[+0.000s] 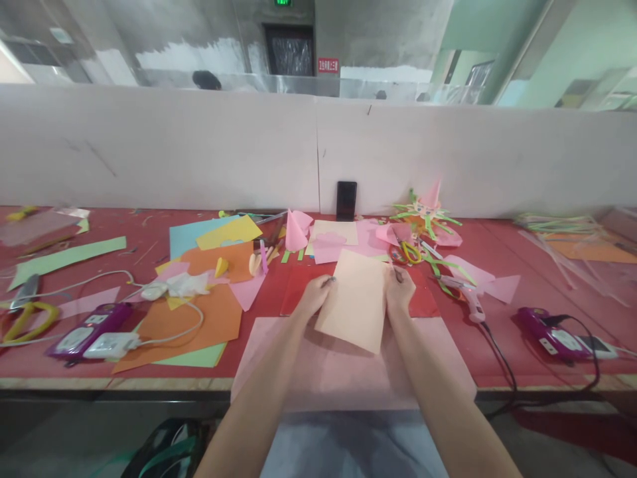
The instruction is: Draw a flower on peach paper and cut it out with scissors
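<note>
A cream sheet of paper [354, 299] is held up in front of me, tilted, over a large pink sheet [269, 358] at the table's front edge. My left hand [314, 296] is closed on its left edge, thumb on top. On the right edge my right hand [399, 289] grips the paper too, with curled fingers. A small dark spot shows at the fingertips of each hand; I cannot make out what it is. Beneath and behind the cream sheet lies a red sheet [300, 282].
Colored paper, including an orange sheet [194, 328], covers the left side. Yellow-handled scissors [30, 318] and a purple power strip [89, 332] lie there. At right are a hot glue gun [470, 299] and another power strip [550, 332]. A phone [346, 200] leans on the partition behind.
</note>
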A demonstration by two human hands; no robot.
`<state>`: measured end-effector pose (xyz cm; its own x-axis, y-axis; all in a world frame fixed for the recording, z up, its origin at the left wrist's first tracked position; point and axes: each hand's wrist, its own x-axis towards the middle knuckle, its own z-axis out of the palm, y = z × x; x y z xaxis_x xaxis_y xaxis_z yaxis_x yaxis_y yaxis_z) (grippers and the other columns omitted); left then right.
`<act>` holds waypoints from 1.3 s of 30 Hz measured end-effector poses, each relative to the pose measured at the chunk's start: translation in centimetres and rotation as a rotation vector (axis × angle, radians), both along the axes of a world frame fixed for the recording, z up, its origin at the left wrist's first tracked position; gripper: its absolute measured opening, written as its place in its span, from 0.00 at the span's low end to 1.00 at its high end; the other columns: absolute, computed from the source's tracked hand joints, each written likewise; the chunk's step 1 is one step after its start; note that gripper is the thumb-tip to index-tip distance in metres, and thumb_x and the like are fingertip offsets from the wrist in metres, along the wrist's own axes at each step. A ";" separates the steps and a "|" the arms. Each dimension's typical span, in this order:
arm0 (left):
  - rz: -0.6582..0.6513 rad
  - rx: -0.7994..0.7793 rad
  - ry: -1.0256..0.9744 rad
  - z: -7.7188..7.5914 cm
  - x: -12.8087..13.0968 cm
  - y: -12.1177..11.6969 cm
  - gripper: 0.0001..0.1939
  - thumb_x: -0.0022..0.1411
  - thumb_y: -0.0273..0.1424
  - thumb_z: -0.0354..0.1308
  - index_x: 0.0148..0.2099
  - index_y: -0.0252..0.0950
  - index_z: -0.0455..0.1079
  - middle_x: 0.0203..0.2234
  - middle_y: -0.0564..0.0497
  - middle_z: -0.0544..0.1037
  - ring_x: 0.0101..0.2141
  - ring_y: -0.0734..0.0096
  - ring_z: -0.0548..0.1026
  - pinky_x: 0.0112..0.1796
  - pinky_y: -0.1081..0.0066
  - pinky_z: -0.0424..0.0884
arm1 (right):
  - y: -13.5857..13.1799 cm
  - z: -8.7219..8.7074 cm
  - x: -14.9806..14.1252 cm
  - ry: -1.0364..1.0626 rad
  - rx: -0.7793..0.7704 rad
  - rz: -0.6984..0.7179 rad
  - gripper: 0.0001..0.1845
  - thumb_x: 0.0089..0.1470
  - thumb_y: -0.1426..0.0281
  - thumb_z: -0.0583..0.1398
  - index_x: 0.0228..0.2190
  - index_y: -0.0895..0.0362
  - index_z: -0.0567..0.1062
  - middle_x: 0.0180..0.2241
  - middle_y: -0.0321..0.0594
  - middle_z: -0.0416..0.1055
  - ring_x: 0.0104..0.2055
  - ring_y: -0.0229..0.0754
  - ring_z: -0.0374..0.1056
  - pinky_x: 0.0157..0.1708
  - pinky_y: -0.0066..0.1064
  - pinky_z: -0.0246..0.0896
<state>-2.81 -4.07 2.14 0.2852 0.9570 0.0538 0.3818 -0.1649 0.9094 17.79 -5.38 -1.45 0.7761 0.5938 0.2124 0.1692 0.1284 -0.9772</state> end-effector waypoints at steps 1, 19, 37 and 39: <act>-0.010 0.000 0.003 -0.1 0.0 -0.1 0.10 0.54 0.36 0.50 0.30 0.35 0.68 0.26 0.52 0.73 0.28 0.70 0.69 0.30 0.73 0.61 | 0.0 0.0 0.0 -0.003 -0.001 -0.010 0.18 0.42 0.61 0.57 0.30 0.64 0.75 0.29 0.47 0.75 0.32 0.42 0.70 0.35 0.30 0.63; 0.086 0.062 0.084 0.1 0.2 -0.1 0.14 0.54 0.39 0.48 0.22 0.37 0.59 0.17 0.56 0.64 0.23 0.74 0.63 0.26 0.75 0.56 | 0.5 -1.1 0.5 0.009 -0.025 -0.150 0.17 0.43 0.60 0.58 0.29 0.62 0.74 0.28 0.45 0.74 0.31 0.42 0.68 0.34 0.31 0.63; 0.017 0.070 0.048 0.5 -0.1 -0.5 0.08 0.52 0.34 0.50 0.25 0.36 0.64 0.19 0.56 0.66 0.24 0.76 0.64 0.26 0.76 0.57 | 0.0 -0.5 1.6 0.044 0.016 -0.212 0.20 0.45 0.60 0.57 0.31 0.64 0.74 0.30 0.48 0.74 0.33 0.43 0.70 0.35 0.32 0.64; 0.034 0.072 0.035 0.4 -0.1 -0.5 0.09 0.52 0.35 0.50 0.27 0.36 0.66 0.20 0.55 0.68 0.25 0.74 0.65 0.27 0.76 0.58 | -0.1 -0.5 1.7 0.046 0.015 -0.214 0.20 0.45 0.59 0.57 0.31 0.64 0.74 0.31 0.48 0.74 0.33 0.43 0.70 0.35 0.32 0.64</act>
